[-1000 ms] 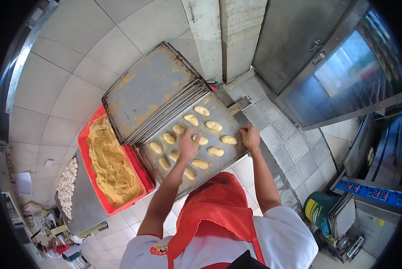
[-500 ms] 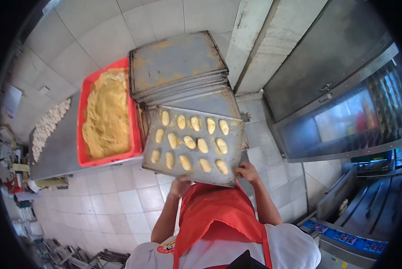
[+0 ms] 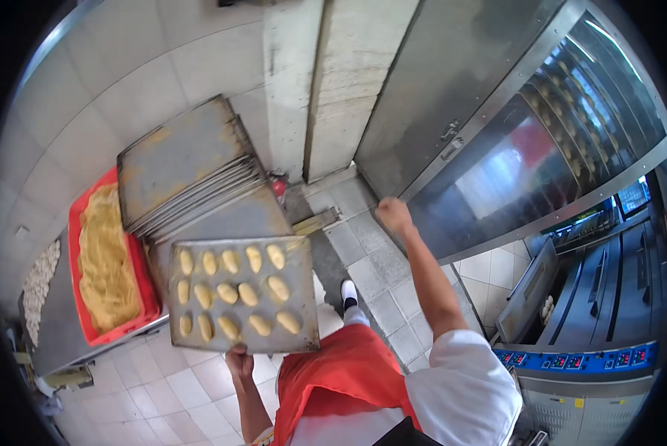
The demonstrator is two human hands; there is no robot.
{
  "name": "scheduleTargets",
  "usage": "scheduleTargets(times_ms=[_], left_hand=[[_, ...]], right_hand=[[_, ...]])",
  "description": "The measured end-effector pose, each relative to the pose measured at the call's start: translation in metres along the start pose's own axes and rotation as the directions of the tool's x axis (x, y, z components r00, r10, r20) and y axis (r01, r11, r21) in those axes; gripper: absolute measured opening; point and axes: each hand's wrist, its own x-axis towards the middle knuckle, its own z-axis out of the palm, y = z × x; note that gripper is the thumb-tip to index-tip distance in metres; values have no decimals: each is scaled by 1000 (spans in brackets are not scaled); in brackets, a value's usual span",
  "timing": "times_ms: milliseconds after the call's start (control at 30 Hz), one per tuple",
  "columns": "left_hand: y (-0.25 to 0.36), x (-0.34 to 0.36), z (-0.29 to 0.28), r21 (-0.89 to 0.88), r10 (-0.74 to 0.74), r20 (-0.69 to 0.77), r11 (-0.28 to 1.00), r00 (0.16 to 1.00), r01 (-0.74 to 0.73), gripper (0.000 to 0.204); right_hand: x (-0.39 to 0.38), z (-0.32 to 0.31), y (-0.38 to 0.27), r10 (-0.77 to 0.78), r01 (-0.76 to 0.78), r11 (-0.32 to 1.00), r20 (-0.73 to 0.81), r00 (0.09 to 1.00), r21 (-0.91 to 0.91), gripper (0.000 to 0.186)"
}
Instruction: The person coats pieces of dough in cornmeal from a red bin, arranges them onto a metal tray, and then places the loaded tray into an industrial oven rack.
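Baking tray (image 3: 301,286) sits in front of the person, left of centre. To the right stands a metal cabinet (image 3: 423,97) with a glass door. Left of it all, a bench (image 3: 55,301) carries a red tub (image 3: 145,275) of yellow material, beside a tray stack (image 3: 185,156). The left hand (image 3: 240,363) has its grip on the tray's near edge; the right hand (image 3: 394,215) hangs near the cabinet, its grip impossible to tell. Fifteen oval dough pieces (image 3: 254,259) lie in three rows on the tray.
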Motion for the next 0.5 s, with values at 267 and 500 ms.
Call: scheduleTargets(times_ms=[267,500], left_hand=[[-79,-34,63,33,295,-197,955,935,-294,66],[-117,-29,156,53,200,-49,979,979,-198,70]], right_hand=[[205,-153,77,-8,-18,682,-32,999,-732,30],[223,-191,136,425,-177,450,36,905,-875,38]])
